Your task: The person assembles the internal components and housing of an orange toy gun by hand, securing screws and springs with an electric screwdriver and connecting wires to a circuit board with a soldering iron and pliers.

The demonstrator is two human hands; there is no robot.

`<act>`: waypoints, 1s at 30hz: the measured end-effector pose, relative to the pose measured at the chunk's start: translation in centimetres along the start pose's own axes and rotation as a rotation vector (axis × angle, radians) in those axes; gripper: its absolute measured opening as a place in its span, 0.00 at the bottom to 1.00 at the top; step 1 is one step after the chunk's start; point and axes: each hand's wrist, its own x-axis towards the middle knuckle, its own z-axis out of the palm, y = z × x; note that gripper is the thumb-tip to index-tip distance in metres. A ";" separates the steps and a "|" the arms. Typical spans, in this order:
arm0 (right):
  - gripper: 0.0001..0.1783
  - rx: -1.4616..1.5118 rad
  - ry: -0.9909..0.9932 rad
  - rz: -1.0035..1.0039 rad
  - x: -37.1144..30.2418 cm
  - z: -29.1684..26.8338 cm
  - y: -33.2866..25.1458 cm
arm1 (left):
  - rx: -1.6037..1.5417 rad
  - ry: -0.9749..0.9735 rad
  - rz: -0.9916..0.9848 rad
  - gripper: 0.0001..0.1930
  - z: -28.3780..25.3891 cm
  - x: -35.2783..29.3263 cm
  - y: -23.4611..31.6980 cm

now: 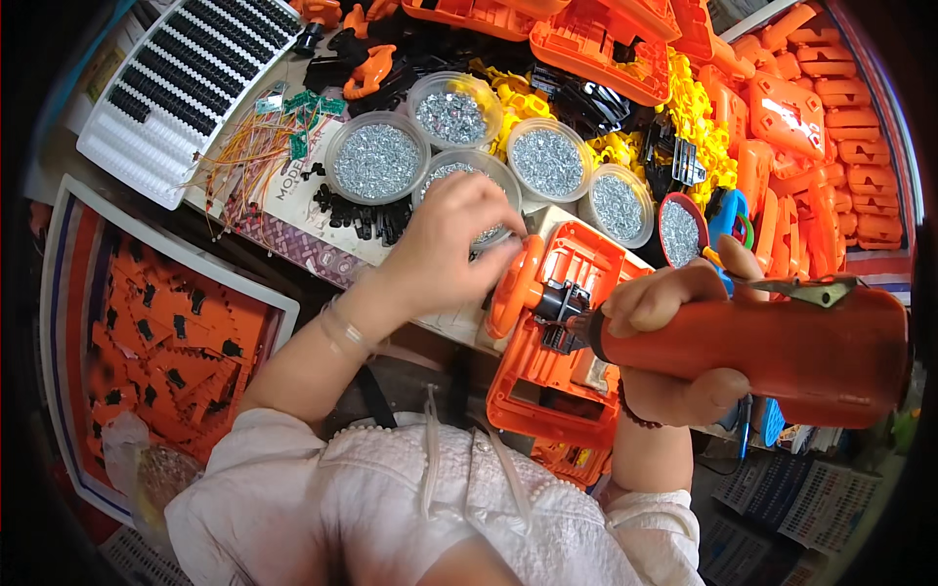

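Keep red power driver [801,361] (clasped in right hand [657,301]) square to black fitting [562,301] on orange housing [526,379] at bench edge [454,324]; steady orange handle [510,296] (left hand [451,234] adjacent, grip impossible to tell).

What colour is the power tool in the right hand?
The power tool is reddish orange, best seen in the head view.

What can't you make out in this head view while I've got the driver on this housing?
All in the head view:
- Left hand: anything pinched is too small to tell.
- Clear tub: partly covered by the left hand.
- Right hand: palm hidden behind the power driver.
- Driver's tip: too small and dark against the black part.
- Orange housing: right side partly hidden by right hand and driver.
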 end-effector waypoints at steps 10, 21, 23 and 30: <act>0.51 0.047 -0.001 0.008 0.4 1.1 -2.0 | -0.162 -0.056 0.197 0.06 1.0 -2.9 3.6; 0.40 0.116 -0.115 -0.030 0.4 -0.1 1.8 | 0.535 -0.152 -0.086 0.01 1.2 0.1 -2.9; 0.41 0.037 -0.137 0.001 0.2 0.0 1.4 | 0.537 -0.174 -0.080 0.01 1.2 0.4 -2.8; 0.49 0.115 -0.013 -0.083 0.8 0.1 -0.9 | 0.389 -0.052 -0.060 0.04 0.2 0.5 -2.7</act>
